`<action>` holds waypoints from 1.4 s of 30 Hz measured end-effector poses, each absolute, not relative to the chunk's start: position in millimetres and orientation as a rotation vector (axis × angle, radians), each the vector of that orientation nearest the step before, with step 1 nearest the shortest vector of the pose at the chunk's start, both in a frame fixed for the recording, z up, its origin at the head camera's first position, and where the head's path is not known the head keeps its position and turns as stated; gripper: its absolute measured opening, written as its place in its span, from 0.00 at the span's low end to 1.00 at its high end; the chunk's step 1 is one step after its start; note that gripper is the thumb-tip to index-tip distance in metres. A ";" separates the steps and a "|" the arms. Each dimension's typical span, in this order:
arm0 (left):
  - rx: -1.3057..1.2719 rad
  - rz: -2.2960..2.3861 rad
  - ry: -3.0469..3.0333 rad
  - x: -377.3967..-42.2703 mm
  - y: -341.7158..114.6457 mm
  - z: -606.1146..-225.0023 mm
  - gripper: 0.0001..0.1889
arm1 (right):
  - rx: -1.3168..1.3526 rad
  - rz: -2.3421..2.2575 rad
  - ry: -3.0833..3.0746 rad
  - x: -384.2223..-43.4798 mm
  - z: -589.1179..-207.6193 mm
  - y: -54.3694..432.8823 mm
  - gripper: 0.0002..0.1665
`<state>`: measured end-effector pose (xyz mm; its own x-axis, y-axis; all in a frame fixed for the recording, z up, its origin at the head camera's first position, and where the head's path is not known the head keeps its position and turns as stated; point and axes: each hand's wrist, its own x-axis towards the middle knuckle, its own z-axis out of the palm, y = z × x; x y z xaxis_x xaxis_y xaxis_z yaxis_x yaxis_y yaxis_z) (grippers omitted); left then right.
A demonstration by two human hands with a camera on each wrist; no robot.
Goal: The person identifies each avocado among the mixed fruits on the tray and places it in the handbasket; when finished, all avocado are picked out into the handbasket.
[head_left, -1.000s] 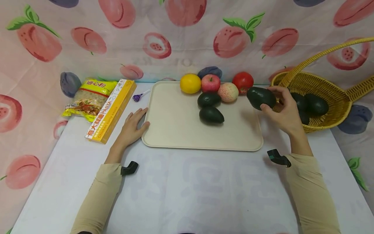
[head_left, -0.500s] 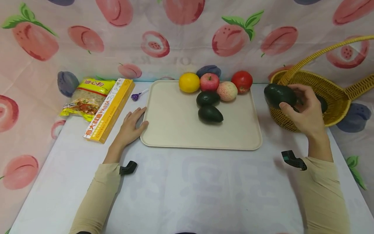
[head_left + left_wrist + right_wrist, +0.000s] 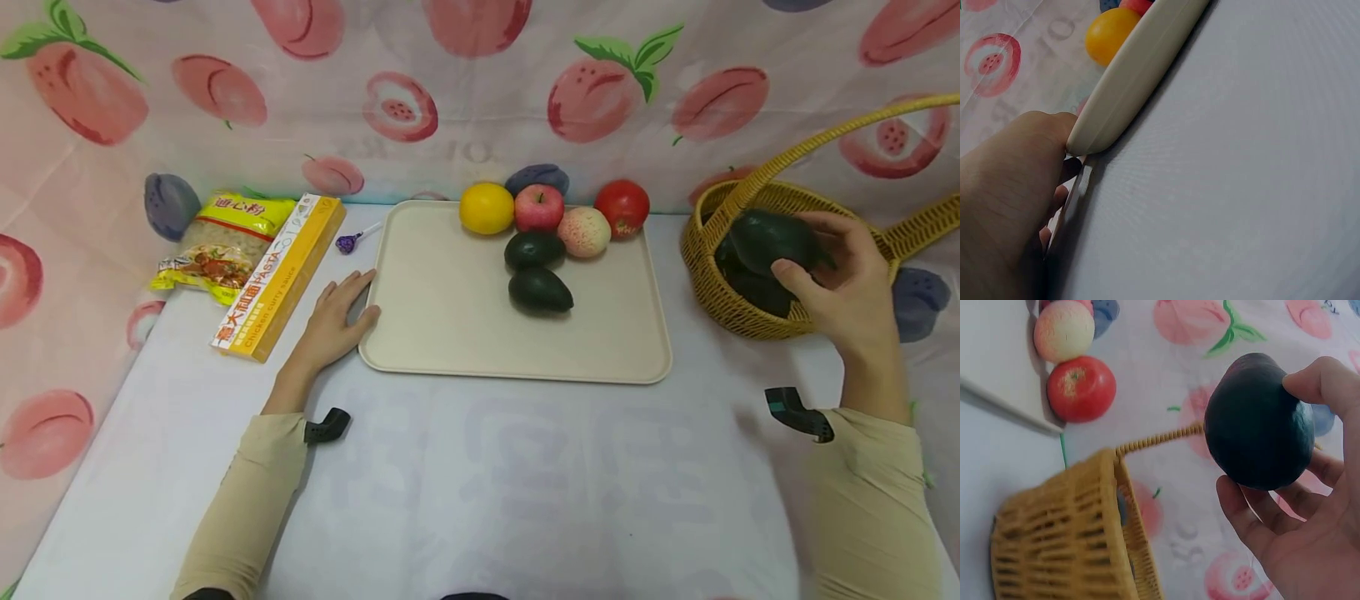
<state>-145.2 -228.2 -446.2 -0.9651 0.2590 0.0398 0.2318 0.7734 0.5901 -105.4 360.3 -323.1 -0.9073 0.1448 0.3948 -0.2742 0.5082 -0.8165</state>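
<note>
My right hand (image 3: 851,271) grips a dark green avocado (image 3: 776,240) between thumb and fingers, over the yellow wicker basket (image 3: 738,312). In the right wrist view the avocado (image 3: 1260,425) is held above the basket rim (image 3: 1113,506). More dark avocados (image 3: 753,287) lie inside the basket, partly covered by the held one. My left hand (image 3: 333,321) rests with fingers extended at the left edge of the beige tray (image 3: 450,350); in the left wrist view its thumb touches the tray's rim (image 3: 1122,87). Two avocados (image 3: 540,290) lie mid-tray.
Along the tray's back are a lemon (image 3: 486,208), a red apple (image 3: 538,208), a speckled peach (image 3: 584,232) and a tomato (image 3: 622,208). At left lie a pasta bag (image 3: 232,242), a pasta box (image 3: 277,279) and a purple lollipop (image 3: 347,243). The basket's tall handle (image 3: 817,137) arches at right.
My right hand has carried the avocado rightward from beside the tray's right edge to over the basket. The left hand has stayed at the tray's edge.
</note>
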 end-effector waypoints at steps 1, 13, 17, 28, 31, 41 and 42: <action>0.405 0.958 2.918 -145.3 -228.2 -446.0 0.33 | 0.098 1.357 -2.346 -106.0 -323.5 363.4 0.35; 0.390 0.963 2.929 -142.8 -230.7 -444.3 0.32 | -0.118 1.227 -2.505 -127.1 -325.2 397.0 0.33; 0.394 0.964 2.929 -142.4 -230.9 -444.8 0.32 | -0.223 1.213 -2.598 -135.7 -323.2 405.0 0.35; 0.413 0.960 2.925 -143.2 -229.7 -446.2 0.33 | -0.299 1.195 -2.712 -152.2 -327.1 424.3 0.36; 0.422 0.962 2.928 -143.7 -229.9 -446.2 0.33 | -0.338 1.125 -2.786 -155.8 -325.9 427.6 0.38; 0.423 0.974 2.926 -145.6 -229.0 -447.0 0.32 | -0.371 0.949 -2.989 -175.5 -322.0 433.5 0.43; 0.423 0.975 2.926 -145.4 -228.9 -447.4 0.33 | -0.362 0.957 -2.995 -177.7 -322.8 435.1 0.43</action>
